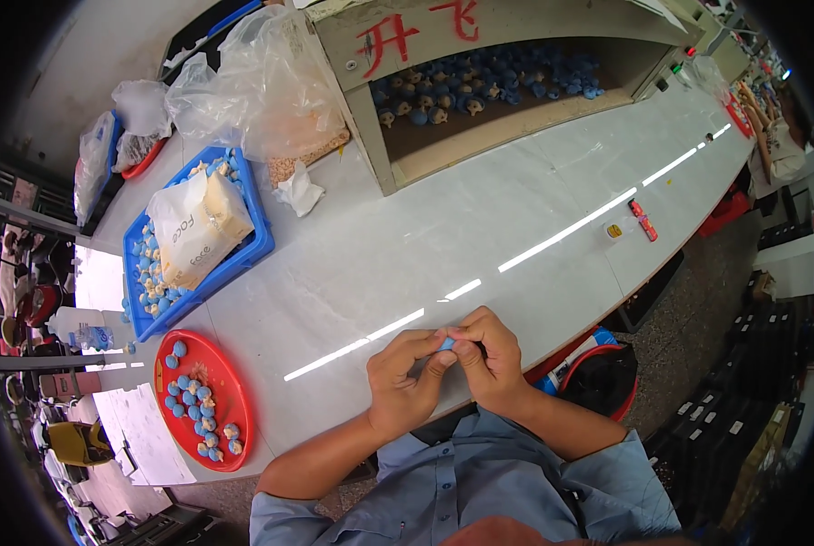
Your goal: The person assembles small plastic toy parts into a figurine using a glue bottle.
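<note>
Near the table's front edge, my left hand (407,380) and my right hand (491,362) meet, thumbs and fingertips pinched together. Between them they grip a small blue piece (446,344), mostly covered by my fingers, so its full shape cannot be made out. It resembles in colour the little blue-and-cream toy heads (190,399) lying on a round red tray (241,400) to my left. Behind that tray, a blue plastic crate (260,244) holds many more such heads, with a white-and-cream paper packet (198,227) resting on top of them.
A grey box-like shelf (384,150) at the back holds many blue heads (489,77). Left of it lie a clear plastic bag (252,82) and a crumpled tissue (299,190). A small jar (613,231) and a red stick-like packet (643,220) lie right. A red bucket (627,387) stands below the edge.
</note>
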A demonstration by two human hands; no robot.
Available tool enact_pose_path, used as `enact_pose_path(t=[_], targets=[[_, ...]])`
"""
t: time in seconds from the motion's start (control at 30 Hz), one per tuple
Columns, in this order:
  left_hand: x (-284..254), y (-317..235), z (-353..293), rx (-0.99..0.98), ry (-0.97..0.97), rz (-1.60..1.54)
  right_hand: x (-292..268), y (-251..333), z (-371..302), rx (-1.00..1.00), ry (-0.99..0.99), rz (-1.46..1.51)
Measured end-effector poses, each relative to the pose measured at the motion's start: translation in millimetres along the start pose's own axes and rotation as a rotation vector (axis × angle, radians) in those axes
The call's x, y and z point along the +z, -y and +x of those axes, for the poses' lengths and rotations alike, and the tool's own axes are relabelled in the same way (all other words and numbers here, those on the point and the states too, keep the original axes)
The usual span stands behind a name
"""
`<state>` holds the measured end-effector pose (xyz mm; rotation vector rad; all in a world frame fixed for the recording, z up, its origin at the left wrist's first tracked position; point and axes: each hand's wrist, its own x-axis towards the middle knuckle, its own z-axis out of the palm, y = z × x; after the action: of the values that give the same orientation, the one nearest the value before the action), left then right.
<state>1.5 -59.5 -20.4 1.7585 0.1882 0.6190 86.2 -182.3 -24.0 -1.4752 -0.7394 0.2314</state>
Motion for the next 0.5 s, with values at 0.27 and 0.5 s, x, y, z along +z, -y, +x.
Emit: enact_pose_path(t=[0.27, 0.5], targets=[[-1.0, 2.6, -2.2, -0.013, 0.025, -0.002, 0.8, 2.3, 2.1, -0.027, -0.012, 0.004], [-0.2, 3.5, -1.3, -0.072, -0.011, -0.093, 2.3, -1.7, 1.7, -0.009, -0.027, 0.048]])
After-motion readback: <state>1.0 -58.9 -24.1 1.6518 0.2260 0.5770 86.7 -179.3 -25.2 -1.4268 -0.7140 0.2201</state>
